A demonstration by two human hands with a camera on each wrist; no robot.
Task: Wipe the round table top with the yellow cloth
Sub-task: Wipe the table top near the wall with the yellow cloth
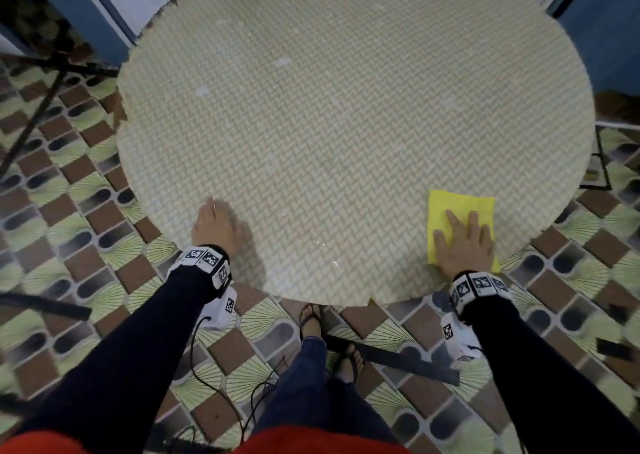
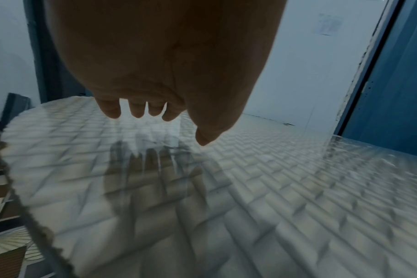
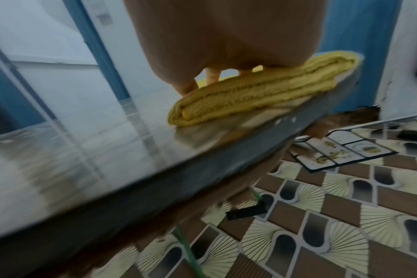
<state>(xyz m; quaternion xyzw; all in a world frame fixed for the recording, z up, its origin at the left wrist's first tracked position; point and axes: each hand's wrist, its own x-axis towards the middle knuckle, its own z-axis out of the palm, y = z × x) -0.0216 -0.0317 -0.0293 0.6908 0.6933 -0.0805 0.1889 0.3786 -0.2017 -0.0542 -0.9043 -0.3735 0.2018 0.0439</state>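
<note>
A round table (image 1: 329,114) with a woven, glossy top fills the head view. The folded yellow cloth (image 1: 460,208) lies on the top at its near right rim. My right hand (image 1: 465,242) lies flat on the cloth with straight fingers, pressing it down. From the right wrist view the cloth (image 3: 262,90) sits under my palm right at the table edge (image 3: 155,180). My left hand (image 1: 216,227) hovers over the near left rim, fingers relaxed and empty. In the left wrist view its fingers (image 2: 136,111) hang just above the table top (image 2: 250,188), mirrored in the gloss.
Patterned tiled floor (image 1: 69,211) surrounds the table. My sandalled feet (image 1: 311,318) stand at its near edge. Black strips (image 1: 391,356) lie on the floor by my feet. A black-framed panel (image 3: 333,150) lies on the floor to the right. Blue door frames (image 1: 602,28) stand behind.
</note>
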